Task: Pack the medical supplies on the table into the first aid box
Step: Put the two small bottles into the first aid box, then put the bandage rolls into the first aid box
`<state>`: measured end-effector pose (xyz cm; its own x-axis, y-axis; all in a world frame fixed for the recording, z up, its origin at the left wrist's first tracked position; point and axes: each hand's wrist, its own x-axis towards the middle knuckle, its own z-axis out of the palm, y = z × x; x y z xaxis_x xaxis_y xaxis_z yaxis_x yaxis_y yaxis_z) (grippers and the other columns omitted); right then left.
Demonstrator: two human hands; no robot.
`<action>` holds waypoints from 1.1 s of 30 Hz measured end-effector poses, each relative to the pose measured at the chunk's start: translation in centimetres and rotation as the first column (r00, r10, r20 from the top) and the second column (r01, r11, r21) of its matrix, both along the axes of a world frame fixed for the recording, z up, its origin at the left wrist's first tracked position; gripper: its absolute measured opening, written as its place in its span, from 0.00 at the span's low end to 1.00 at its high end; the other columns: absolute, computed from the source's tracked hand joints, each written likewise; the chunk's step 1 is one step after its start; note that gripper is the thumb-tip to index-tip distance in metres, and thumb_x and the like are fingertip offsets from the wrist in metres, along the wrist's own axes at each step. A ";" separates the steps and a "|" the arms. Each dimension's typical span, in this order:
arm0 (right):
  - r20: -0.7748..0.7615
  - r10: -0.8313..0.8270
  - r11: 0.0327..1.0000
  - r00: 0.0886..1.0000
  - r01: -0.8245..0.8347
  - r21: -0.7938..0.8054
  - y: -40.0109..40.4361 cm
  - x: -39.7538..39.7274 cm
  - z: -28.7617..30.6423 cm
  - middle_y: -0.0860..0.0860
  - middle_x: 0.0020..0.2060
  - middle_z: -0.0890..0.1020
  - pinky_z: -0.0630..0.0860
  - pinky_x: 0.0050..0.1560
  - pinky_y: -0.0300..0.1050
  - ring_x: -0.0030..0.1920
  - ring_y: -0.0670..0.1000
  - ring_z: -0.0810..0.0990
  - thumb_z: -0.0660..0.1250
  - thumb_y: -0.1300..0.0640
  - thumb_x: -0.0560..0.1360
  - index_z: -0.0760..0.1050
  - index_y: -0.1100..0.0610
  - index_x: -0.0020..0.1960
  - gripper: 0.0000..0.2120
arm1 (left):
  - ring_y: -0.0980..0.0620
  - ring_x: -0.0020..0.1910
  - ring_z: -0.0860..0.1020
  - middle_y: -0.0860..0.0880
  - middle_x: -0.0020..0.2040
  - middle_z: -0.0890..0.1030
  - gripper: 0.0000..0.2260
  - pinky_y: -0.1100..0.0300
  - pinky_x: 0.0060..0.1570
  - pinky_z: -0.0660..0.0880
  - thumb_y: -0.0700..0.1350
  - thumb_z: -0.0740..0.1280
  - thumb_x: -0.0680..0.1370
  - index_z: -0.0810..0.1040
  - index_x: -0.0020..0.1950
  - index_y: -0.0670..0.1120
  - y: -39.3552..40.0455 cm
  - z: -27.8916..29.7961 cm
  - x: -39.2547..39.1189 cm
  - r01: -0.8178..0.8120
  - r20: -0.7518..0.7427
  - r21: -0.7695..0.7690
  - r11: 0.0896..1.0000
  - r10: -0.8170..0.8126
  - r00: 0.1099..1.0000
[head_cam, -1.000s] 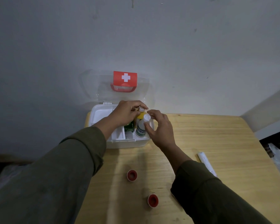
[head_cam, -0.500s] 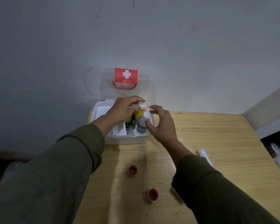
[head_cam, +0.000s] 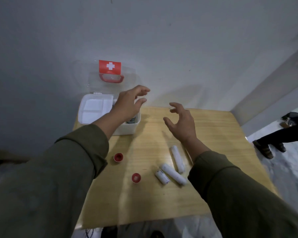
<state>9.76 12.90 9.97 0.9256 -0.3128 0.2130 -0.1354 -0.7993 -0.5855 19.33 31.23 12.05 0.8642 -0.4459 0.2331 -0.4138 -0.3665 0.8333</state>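
Note:
The white first aid box stands open at the table's far left corner, its clear lid with a red cross label leaning on the wall. My left hand hovers over the box's right side, fingers apart and empty, hiding most of the bottles inside. My right hand is open above the bare table to the right of the box. Three white rolls lie near me: a long one, another long one and a short one. Two small red-rimmed round containers sit left of them.
The wooden table stands against a grey wall. Another person's legs and sandalled feet are on the floor at the right. Cables lie on the floor below the table's near edge.
Both hands have let go of the bottles in the box and lifted away with fingers spread. The right hand moved right. The view tilted down, bringing the white rolls into sight.

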 end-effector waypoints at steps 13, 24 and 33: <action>-0.338 0.066 0.998 0.939 -0.059 0.032 -10.4 -6.3 -5.4 0.56 0.52 0.78 0.67 0.46 0.41 0.53 0.53 0.76 0.69 0.54 0.72 0.70 0.50 0.63 0.21 | 0.46 0.58 0.77 0.43 0.59 0.79 0.21 0.57 0.55 0.72 0.53 0.70 0.74 0.73 0.65 0.49 -10.6 -8.0 -10.9 -0.122 -0.293 0.376 0.919 0.242 0.925; -0.481 0.183 0.983 0.858 -0.148 0.110 -11.8 -4.4 -7.5 0.59 0.52 0.81 0.73 0.53 0.46 0.55 0.57 0.77 0.67 0.56 0.73 0.70 0.52 0.65 0.21 | 0.45 0.61 0.75 0.45 0.52 0.82 0.22 0.55 0.58 0.73 0.53 0.74 0.69 0.75 0.61 0.51 -14.4 -11.2 -12.3 -0.060 -0.361 0.512 0.857 0.278 0.890; -0.454 0.211 0.977 0.865 -0.170 0.131 -11.2 -3.9 -6.9 0.59 0.49 0.81 0.71 0.40 0.41 0.47 0.55 0.77 0.66 0.58 0.71 0.73 0.54 0.59 0.16 | 0.48 0.56 0.78 0.45 0.50 0.82 0.17 0.60 0.53 0.72 0.47 0.73 0.71 0.75 0.59 0.51 -13.4 -9.7 -12.1 -0.137 -0.345 0.421 0.897 0.297 0.890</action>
